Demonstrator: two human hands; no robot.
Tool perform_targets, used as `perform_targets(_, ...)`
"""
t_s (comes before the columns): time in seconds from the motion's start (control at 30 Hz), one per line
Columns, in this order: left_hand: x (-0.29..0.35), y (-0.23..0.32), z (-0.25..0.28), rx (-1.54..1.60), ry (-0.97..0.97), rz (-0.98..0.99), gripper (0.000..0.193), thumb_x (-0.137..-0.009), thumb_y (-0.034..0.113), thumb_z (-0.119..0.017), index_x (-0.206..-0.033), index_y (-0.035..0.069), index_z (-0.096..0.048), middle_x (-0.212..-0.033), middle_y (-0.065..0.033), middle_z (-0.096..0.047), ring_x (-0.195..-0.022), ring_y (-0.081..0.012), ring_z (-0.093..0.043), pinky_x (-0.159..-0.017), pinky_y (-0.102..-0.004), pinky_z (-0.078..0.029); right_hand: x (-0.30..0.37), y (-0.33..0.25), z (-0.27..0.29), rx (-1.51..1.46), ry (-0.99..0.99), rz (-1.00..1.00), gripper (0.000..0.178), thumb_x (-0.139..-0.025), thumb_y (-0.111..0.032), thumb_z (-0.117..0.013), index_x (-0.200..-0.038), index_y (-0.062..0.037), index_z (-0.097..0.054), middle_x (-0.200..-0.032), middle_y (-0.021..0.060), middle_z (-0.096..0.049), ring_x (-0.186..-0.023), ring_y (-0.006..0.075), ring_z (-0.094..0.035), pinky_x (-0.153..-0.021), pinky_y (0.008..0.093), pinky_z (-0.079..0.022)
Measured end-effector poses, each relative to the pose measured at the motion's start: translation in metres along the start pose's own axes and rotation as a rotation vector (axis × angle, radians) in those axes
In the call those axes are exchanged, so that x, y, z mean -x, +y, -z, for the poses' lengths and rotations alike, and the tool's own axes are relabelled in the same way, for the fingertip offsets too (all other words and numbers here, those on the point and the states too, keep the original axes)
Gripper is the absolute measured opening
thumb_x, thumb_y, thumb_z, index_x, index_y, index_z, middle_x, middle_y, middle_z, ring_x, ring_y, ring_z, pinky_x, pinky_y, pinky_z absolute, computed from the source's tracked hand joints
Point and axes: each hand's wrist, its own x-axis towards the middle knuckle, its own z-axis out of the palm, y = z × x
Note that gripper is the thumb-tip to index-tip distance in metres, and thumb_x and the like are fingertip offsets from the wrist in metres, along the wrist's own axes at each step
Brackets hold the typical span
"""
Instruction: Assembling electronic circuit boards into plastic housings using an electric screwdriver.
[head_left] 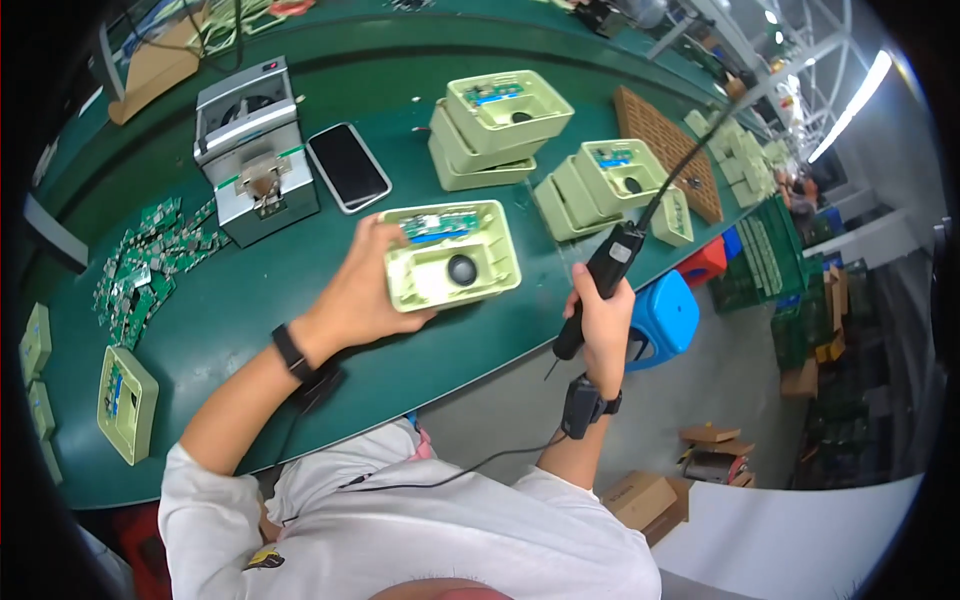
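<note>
My left hand [357,288] is closed on the left side of a pale green plastic housing [425,270], tilted so its open side shows. Inside it are a green circuit board [445,224] with a blue part along its edge and a round black part [462,269]. My right hand [602,320] is wrapped round a black electric screwdriver [612,262], to the right of the housing. Its thin bit points down past the table's edge, apart from the housing. A cord [700,150] runs from its upper end toward the upper right.
Stacked housings [485,165] and further housings [590,190] stand beyond my hands. A grey machine [262,185], a phone [349,168] and a pile of circuit boards [150,265] lie left. A brown grid tray [665,150] sits at the far right; a blue stool [668,318] is beside the table.
</note>
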Motion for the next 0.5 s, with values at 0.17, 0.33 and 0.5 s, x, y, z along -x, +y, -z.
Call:
perform_targets(0.17,-0.056,0.005,-0.059,-0.161,0.148,-0.102,0.096,-0.063,0.024,-0.097,-0.141,0.014,-0.041,-0.149,-0.0327,-0.031,-0.135,-0.056,-0.043,-0.115,-0.0569,-0.044,-0.015,0.0,0.013,0.023,-0.031,-0.033,0.023,-0.098,-0.018,-0.077,-0.104,-0.0004,-0.063,-0.073,0.0022,-0.061,-0.058,0.0126,-0.059,-0.055,0.0283,-0.047)
perform_targets(0.33,-0.071,0.011,-0.068,-0.324,0.27,-0.05,0.101,-0.064,0.028,-0.097,-0.147,0.015,-0.041,-0.157,-0.0337,-0.02,-0.136,-0.0606,-0.04,-0.115,-0.0594,-0.044,-0.008,-0.007,-0.011,-0.064,-0.338,-0.067,0.028,-0.099,-0.018,-0.075,-0.115,-0.0008,-0.06,-0.076,0.002,-0.062,-0.061,0.0122,-0.06,-0.058,0.0284,-0.049)
perform_targets(0.5,-0.086,-0.001,-0.064,-0.225,0.241,-0.067,0.102,-0.062,0.028,-0.097,-0.147,0.013,-0.042,-0.159,-0.0339,-0.023,-0.14,-0.0595,-0.039,-0.116,-0.0593,-0.044,-0.007,-0.001,-0.042,-0.022,-0.583,-0.066,0.038,-0.096,-0.017,-0.079,-0.123,-0.0002,-0.059,-0.083,0.0009,-0.063,-0.067,0.011,-0.062,-0.063,0.0282,-0.051)
